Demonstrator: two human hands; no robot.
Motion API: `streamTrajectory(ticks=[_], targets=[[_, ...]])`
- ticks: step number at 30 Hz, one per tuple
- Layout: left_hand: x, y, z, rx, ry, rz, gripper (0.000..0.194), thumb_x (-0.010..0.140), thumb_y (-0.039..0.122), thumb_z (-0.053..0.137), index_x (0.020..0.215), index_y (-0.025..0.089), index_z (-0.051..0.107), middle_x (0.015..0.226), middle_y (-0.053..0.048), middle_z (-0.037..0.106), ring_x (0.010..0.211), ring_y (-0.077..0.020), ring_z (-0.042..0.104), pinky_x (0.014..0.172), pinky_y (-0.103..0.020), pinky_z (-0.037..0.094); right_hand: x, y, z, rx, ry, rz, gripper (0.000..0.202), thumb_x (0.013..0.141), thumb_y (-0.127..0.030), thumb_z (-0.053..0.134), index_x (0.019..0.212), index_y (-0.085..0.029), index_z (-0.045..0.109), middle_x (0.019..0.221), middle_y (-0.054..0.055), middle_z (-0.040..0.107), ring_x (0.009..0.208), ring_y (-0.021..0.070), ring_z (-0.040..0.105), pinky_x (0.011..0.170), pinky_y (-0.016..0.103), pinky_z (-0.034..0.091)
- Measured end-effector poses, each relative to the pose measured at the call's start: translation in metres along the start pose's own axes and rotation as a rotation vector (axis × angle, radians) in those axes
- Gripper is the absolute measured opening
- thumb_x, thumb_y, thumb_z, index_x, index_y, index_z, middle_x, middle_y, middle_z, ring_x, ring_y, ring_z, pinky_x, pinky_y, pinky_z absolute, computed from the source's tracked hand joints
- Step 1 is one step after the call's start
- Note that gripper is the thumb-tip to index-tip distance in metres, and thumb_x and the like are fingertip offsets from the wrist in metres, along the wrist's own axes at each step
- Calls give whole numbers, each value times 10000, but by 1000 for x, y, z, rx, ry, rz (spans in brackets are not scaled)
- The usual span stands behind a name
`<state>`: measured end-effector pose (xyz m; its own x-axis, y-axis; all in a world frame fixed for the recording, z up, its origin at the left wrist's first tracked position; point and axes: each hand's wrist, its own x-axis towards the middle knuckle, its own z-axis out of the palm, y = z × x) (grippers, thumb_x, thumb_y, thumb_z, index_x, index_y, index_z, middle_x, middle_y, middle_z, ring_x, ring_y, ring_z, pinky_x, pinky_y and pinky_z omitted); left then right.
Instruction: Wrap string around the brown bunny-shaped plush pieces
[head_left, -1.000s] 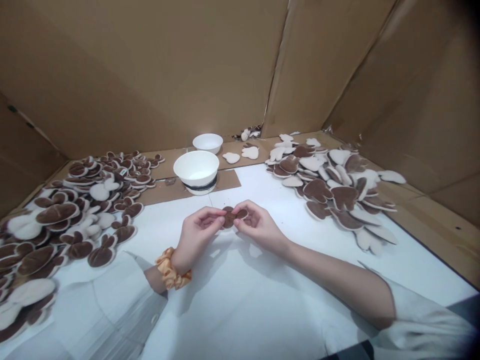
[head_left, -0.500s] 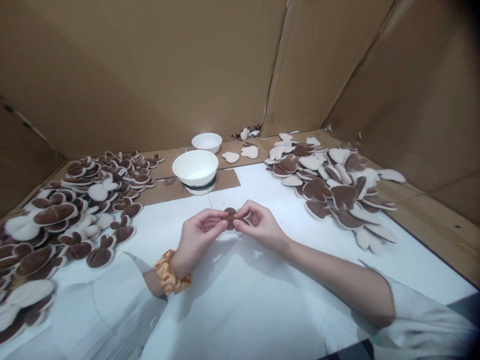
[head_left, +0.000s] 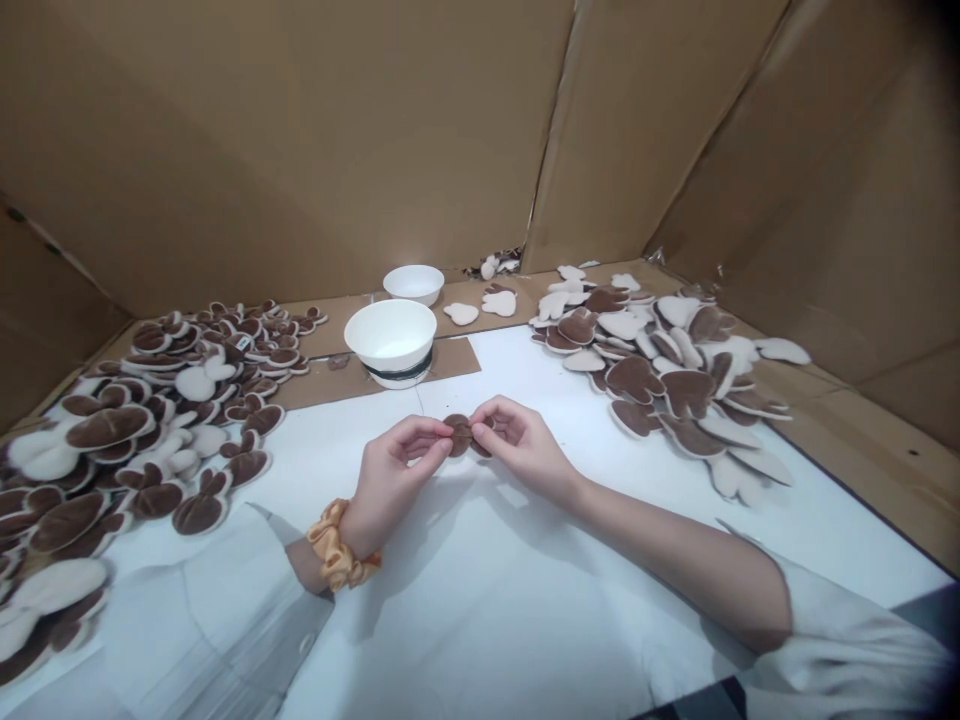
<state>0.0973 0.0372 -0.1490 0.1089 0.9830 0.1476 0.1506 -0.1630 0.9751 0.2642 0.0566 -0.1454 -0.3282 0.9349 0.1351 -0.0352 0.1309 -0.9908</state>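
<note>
Between my two hands, above the white table (head_left: 480,620), is a small brown fabric bunny-shaped piece (head_left: 459,437). My left hand (head_left: 401,470) pinches its left side between thumb and fingers. My right hand (head_left: 525,450) grips the other end, thumb on top, and hides part of it. To the left spreads a heap of brown-and-white bunny-shaped pieces (head_left: 199,515) with narrow, separate ears. A second heap at the right holds wider, flat bunny-shaped pieces (head_left: 634,380), some brown side up and some white side up.
Two white bowls, a nearer one (head_left: 390,335) with a dark band at its base and a farther one (head_left: 414,284), stand at the back on cardboard (head_left: 457,358). Beside them lie loose white pieces (head_left: 461,314). Tall cardboard walls (head_left: 300,150) enclose the back and sides.
My right thumb has shifted on the brown piece, and more of its brown surface shows between my hands. Both hands stay in nearly the same place.
</note>
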Motion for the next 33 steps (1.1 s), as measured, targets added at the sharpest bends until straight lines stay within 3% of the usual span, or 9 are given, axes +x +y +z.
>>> streamTrajectory(ticks=[6, 17, 23, 33], targets=[[1, 2, 3, 28, -59, 79, 160, 743, 230, 588, 894, 176, 588, 941, -45, 599, 871, -173, 574, 797, -263, 466, -3, -1, 4, -7, 25, 19, 148, 759, -290, 543, 807, -152, 524, 691, 6, 523, 593, 93, 496, 566, 228, 408], [0, 3, 0, 31, -36, 51, 111, 724, 246, 609, 777, 149, 602, 788, -45, 630, 754, -177, 602, 721, -262, 482, -4, -1, 5, 35, 48, 44, 166, 738, -291, 559, 803, -143, 599, 647, 20, 583, 559, 104, 524, 554, 249, 441], [1, 2, 0, 46, -51, 98, 67, 726, 219, 609, 761, 162, 608, 780, -23, 624, 763, -154, 595, 730, -231, 471, -8, -8, 6, -223, 135, -52, 100, 727, -210, 558, 774, -179, 641, 788, 30, 641, 641, 132, 585, 624, 264, 475], [-3, -3, 0, 80, -102, 163, 40, 747, 198, 594, 757, 159, 599, 776, -29, 629, 751, -150, 599, 718, -234, 478, -8, -17, -1, -378, -2, 23, 94, 750, -215, 528, 726, -184, 614, 595, -7, 607, 548, 118, 554, 587, 246, 451]])
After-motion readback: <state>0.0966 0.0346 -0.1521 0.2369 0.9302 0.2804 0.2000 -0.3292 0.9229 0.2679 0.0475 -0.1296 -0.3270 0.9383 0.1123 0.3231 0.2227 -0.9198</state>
